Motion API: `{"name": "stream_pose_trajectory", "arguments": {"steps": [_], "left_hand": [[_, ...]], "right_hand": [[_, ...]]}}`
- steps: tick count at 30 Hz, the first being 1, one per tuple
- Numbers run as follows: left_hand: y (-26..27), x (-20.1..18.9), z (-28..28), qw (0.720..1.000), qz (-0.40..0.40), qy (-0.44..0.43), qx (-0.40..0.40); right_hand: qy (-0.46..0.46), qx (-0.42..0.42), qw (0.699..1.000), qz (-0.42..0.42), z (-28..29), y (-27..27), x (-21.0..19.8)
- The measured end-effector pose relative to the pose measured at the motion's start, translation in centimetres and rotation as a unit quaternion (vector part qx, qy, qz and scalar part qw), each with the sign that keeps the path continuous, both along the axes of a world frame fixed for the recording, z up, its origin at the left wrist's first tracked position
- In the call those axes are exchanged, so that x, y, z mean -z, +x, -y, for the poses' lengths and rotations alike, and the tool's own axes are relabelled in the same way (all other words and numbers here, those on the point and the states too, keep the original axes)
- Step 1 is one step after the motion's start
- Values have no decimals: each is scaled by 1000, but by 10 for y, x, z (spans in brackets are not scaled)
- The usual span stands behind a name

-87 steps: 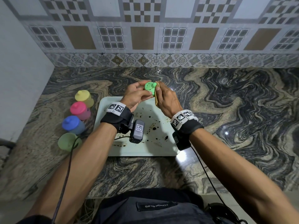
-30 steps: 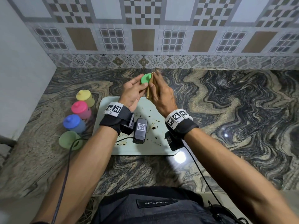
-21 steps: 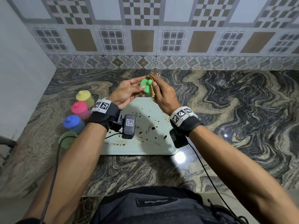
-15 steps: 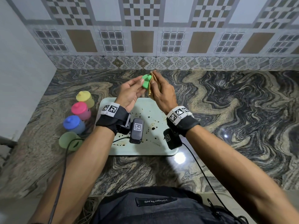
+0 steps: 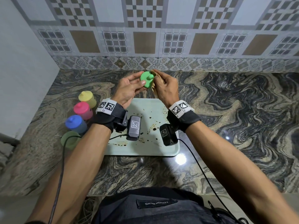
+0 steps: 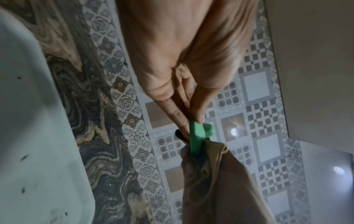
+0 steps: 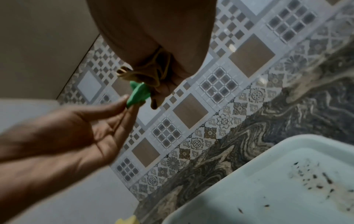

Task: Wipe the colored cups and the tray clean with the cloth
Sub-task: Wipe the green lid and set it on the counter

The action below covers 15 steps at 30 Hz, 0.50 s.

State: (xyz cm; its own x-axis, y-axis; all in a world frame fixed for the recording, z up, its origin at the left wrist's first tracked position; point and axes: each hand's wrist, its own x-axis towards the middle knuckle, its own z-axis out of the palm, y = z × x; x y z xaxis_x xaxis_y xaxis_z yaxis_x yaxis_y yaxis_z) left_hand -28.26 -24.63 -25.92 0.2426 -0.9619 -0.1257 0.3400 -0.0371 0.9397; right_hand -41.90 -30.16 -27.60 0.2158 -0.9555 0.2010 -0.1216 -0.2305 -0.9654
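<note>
I hold a green spouted lid (image 5: 146,80) up above the far end of the tray. My left hand (image 5: 137,81) pinches it by the rim with thumb and fingertips. My right hand (image 5: 160,80) grips a bunched tan cloth (image 5: 154,90) and presses it against the lid's right side. In the left wrist view the lid (image 6: 197,136) stands edge-on between my fingers and the cloth (image 6: 216,174). The right wrist view shows the cloth (image 7: 145,71) bunched over the lid (image 7: 138,94). The pale green tray (image 5: 145,149) lies below, spattered with dark stains.
Left of the tray stand a yellow cup (image 5: 86,98), a pink cup (image 5: 82,109) and a blue cup (image 5: 75,123), each with a lid, and an open pale green cup (image 5: 70,139). The marble counter (image 5: 234,110) stretches right; a tiled wall (image 5: 145,46) stands behind.
My left hand has turned the green lid so its spout side now faces me. My right hand keeps the cloth against it. Both hands stay above the tray's far edge.
</note>
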Motion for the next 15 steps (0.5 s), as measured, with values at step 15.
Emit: {"name": "stream_pose_trajectory", "arguments": {"steps": [15], "left_hand": [[-12,3,-2,997,-74,-6,5]], "right_hand": [[-91,-56,994,-7,-9,-2,4]]}}
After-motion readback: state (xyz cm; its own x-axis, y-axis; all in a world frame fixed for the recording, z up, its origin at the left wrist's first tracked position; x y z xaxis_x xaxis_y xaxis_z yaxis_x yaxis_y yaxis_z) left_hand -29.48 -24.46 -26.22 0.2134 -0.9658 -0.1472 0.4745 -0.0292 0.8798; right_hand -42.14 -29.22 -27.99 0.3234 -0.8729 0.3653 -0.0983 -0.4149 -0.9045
